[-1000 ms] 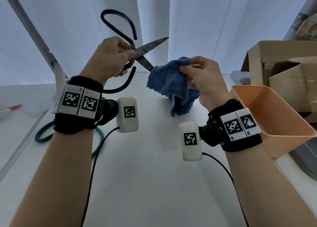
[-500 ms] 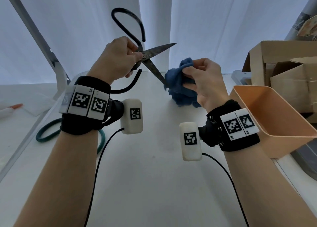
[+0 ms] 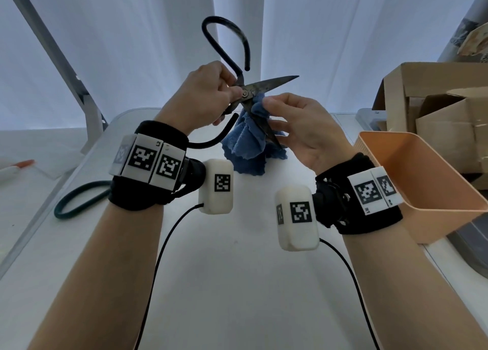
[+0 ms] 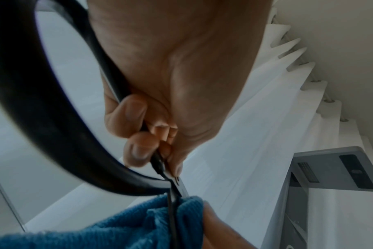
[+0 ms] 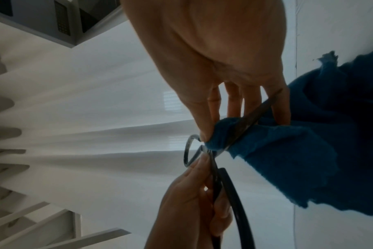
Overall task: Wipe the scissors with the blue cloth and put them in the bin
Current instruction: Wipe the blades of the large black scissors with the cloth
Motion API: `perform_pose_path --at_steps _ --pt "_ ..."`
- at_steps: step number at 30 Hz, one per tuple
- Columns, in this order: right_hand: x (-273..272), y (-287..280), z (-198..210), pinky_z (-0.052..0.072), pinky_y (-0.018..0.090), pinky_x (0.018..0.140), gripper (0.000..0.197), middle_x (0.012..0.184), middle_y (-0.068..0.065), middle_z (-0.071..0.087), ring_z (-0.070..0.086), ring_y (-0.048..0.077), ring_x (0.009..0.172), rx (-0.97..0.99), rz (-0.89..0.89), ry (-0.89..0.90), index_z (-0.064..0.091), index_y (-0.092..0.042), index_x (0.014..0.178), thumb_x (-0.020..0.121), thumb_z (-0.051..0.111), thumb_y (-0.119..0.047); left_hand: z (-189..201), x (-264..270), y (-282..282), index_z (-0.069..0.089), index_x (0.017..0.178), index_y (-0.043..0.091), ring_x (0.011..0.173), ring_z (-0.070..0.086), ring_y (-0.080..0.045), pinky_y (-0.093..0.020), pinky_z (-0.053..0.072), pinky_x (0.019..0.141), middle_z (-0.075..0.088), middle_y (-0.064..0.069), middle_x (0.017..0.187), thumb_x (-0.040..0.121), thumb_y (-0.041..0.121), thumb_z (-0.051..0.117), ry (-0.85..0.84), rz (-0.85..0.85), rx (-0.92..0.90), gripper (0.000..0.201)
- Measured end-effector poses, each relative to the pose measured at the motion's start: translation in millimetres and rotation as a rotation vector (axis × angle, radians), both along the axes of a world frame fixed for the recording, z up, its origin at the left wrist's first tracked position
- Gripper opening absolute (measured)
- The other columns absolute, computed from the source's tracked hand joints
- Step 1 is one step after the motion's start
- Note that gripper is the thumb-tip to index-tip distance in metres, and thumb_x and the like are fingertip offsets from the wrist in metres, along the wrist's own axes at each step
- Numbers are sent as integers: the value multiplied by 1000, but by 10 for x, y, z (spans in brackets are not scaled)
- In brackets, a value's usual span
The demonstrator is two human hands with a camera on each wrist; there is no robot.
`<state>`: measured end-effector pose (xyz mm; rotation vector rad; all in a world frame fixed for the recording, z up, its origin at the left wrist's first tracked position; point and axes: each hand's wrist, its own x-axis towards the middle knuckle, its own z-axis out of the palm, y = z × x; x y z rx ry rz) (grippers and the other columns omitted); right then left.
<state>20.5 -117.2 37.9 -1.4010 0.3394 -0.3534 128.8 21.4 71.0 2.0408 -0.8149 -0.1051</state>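
Scissors (image 3: 266,84) were held up above the white table (image 3: 237,283), blades spread apart. Left hand (image 3: 203,96) gripped them at the pivot. Right hand (image 3: 303,127) pinched the blue cloth (image 3: 245,143) around the lower blade near the pivot. Orange bin (image 3: 422,180) stood right of the hands.
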Motion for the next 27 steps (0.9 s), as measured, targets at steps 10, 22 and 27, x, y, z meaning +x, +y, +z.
perform_pose_path --at_steps 10,22,27 --pt "36 -10 -57 59 34 77 28 91 4 72 67 18 77 -37 -18 63 73 -4 108 88 75 -22 -15 -39 -40 55 110 6 36 47 -9 -16 39 43 62 -10 75 98 18 61 -63 -48 25 18" --pt "41 -15 -69 50 24 62 15 79 -2 67 60 9 67 -70 2 84 70 -10 96 89 73 -22 -27 -31 -55 56 111 5 36 47 -9 -15 39 42 62 -11 77 98 18 61 -66 -48 30 19" --pt "45 -29 -67 53 22 64 21 90 4 70 65 12 74 -98 41 84 70 0 109 90 70 -12 -30 -2 -6 57 112 6 40 50 -11 -14 37 41 64 -12 78 98 19 62 -51 -49 47 20"
